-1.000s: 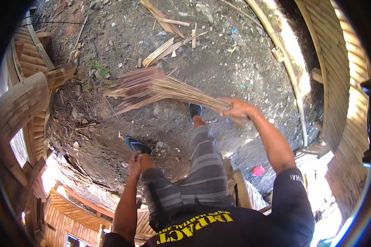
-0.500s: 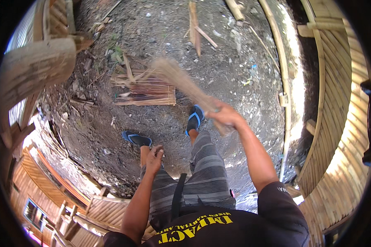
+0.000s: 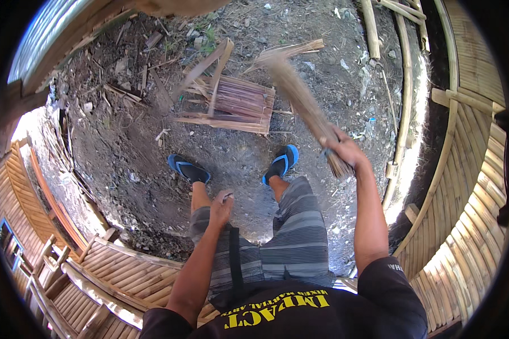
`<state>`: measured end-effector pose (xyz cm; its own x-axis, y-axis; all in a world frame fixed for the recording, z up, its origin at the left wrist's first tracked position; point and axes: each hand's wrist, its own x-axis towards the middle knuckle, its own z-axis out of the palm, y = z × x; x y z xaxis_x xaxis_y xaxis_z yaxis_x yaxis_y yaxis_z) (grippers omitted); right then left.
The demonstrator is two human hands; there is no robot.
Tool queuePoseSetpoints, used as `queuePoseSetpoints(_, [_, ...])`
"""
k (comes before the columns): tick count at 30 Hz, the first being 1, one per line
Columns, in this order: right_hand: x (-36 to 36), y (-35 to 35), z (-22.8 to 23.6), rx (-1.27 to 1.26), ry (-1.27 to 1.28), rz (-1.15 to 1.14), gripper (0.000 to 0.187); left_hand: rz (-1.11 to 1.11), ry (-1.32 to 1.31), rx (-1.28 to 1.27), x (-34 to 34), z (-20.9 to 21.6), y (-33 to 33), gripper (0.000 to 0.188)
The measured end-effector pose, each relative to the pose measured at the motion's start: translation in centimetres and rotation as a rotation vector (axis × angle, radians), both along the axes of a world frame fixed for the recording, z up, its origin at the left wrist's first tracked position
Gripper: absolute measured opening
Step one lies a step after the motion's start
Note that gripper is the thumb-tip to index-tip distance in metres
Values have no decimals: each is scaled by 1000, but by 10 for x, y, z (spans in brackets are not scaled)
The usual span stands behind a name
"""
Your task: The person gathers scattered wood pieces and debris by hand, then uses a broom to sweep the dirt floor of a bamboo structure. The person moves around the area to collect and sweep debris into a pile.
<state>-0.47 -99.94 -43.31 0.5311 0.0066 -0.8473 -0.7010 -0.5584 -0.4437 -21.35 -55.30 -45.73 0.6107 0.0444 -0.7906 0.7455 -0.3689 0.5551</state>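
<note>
My right hand (image 3: 348, 150) is wrapped round the bound lower end of a stick broom (image 3: 302, 99), a long bundle of thin brown sticks. Its far end is blurred and points up and left, over the dirt beside a flat pile of split wood strips (image 3: 243, 101). Close to my left knee, my left hand (image 3: 221, 210) is closed, fingers curled; a small greyish bit shows at the fingertips, too small to name. A pale strip of wood (image 3: 220, 70) sticks up from the pile, with a blurred strip beside it.
Splintered wood (image 3: 291, 52) lies beyond the pile. Bamboo poles (image 3: 404, 113) run along the right, before a curved bamboo-slat structure (image 3: 435, 186). Bamboo railings (image 3: 136, 277) stand at lower left. A wooden beam (image 3: 85, 34) crosses the upper left.
The view has shifted, so the pile sits higher and further right. My right hand has swung the broom right, away from the pile. A strip by the pile has moved and is blurred.
</note>
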Motion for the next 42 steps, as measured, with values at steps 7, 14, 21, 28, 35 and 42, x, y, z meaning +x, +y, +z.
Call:
queuePoseSetpoints(7, [69, 129, -95, -44, -68, -125, 59, 150, -106, -34, 11, -10, 24, 30])
queuePoseSetpoints(14, [-2, 206, -35, 148, -353, 256, 77, 240, -90, -15, 6, 1, 57, 30])
queuePoseSetpoints(21, [-93, 266, -14, 140, 465, -640, 65, 214, 12, -9, 21, 17, 104, 31])
queuePoseSetpoints(28, [-97, 280, -7, 207, -146, 276, 69, 522, -207, -134, 48, 26, 133, 35])
queuePoseSetpoints(35, [-31, 371, -50, 126, 179, -859, 52, 318, -254, 121, 5, 17, 184, 32])
queuePoseSetpoints(42, [65, 571, -51, 320, 35, 122, 49, 540, -186, 147, -69, 7, 226, 26])
